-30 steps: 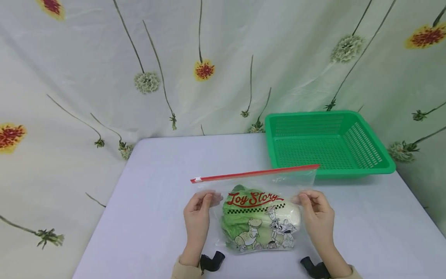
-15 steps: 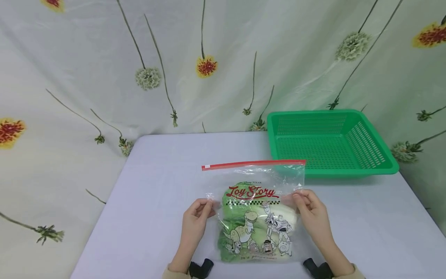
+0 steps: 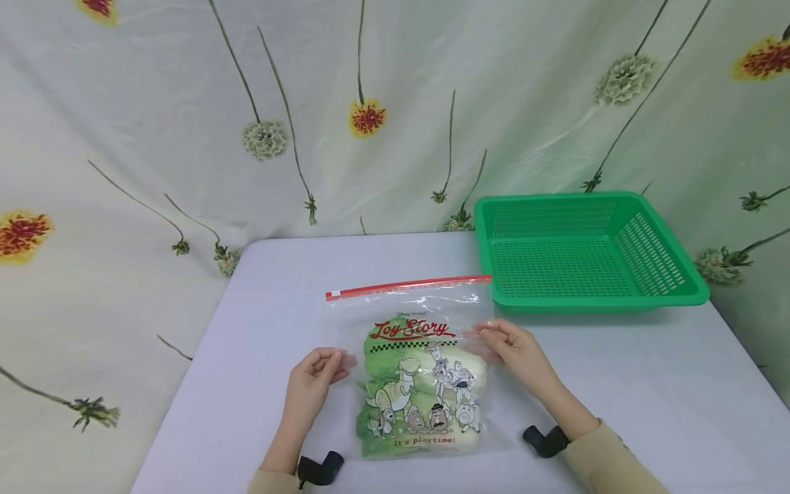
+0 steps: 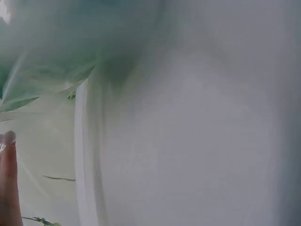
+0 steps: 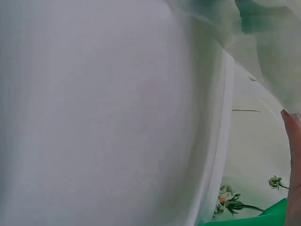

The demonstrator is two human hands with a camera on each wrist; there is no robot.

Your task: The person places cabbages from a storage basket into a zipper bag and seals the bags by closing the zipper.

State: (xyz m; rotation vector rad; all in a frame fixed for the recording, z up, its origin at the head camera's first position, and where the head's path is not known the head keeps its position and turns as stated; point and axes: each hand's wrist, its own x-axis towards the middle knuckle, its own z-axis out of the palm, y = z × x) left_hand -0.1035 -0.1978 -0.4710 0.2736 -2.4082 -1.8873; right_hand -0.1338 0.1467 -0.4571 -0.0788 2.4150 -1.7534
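A clear plastic zipper bag (image 3: pixel 469 309) with a red slider strip along its top stands toward me in the head view, its printed front showing. Through the film I see a leafy vegetable (image 3: pixel 373 370), green on the left and pale on the right, like a cabbage. My left hand (image 3: pixel 311 384) pinches the bag's left edge between thumb and fingers. On the opposite edge, a little higher, my right hand (image 3: pixel 518 353) pinches the film. Both wrist views catch only part of a hand and blurred, greenish bag film.
A green plastic basket (image 3: pixel 555 274) with slatted sides sits at the back right of the white-covered table (image 3: pixel 259 309). Behind the table hangs a floral cloth (image 3: pixel 395 171). A black wrist-worn device (image 3: pixel 321 470) shows beside the left wrist, and another (image 3: pixel 546 440) beside the right.
The bag first tipped up so more of its printed front shows, then shifted left with both hands. My right hand has risen slightly relative to the left.
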